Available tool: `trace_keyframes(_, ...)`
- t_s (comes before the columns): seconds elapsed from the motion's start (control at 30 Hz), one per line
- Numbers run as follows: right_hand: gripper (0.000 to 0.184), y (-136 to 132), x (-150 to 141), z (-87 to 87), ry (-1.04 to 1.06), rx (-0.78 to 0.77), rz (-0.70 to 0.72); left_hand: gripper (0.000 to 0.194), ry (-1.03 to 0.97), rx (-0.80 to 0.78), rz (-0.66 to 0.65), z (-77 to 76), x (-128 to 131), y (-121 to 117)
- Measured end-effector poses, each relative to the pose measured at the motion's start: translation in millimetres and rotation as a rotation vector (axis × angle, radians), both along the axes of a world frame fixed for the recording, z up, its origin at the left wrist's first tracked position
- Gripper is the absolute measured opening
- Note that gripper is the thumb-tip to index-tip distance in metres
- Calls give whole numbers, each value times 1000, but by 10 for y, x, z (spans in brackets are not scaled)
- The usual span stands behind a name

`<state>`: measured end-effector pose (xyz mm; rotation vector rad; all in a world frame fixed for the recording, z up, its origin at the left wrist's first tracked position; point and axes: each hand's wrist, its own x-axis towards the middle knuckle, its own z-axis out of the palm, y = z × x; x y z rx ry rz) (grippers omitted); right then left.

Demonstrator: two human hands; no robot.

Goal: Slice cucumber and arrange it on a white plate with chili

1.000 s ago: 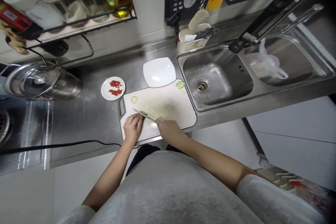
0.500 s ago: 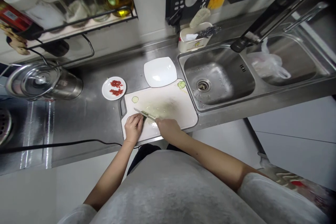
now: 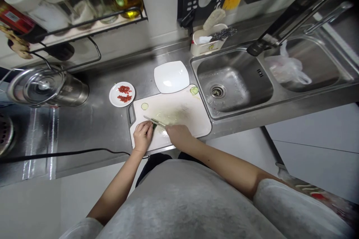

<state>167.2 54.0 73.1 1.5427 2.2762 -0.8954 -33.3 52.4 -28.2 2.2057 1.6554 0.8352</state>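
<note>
My right hand (image 3: 179, 135) is closed round the handle of a kitchen knife (image 3: 150, 119), whose blade points left across the white cutting board (image 3: 193, 119). My left hand (image 3: 143, 134) is closed on a dark green piece of cucumber (image 3: 154, 125) beside the blade; most of that piece is hidden by the fingers. A single cucumber slice (image 3: 144, 106) lies near the board's upper left corner. At the upper right corner is a small pile of cucumber slices (image 3: 193, 90). Wet, pale green bits cover the board's middle.
A white dish (image 3: 171, 76) stands behind the board, touching or overlapping its back edge. Left of it, a small round plate (image 3: 113, 95) holds chopped red pieces. The sink (image 3: 238, 86) adjoins on the right, a steel pot (image 3: 74, 93) stands left, and a black cord (image 3: 84, 151) crosses the counter.
Hardly anything differs. Both hands, the knife and the cucumber keep nearly the same place on the board; the whole view has shifted very slightly.
</note>
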Motion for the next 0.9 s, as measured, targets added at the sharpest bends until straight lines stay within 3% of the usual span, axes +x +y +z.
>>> trace_keyframes(0.9,29,46,71,-183,25,23,30,22,-22,-5,-6,25,11,11)
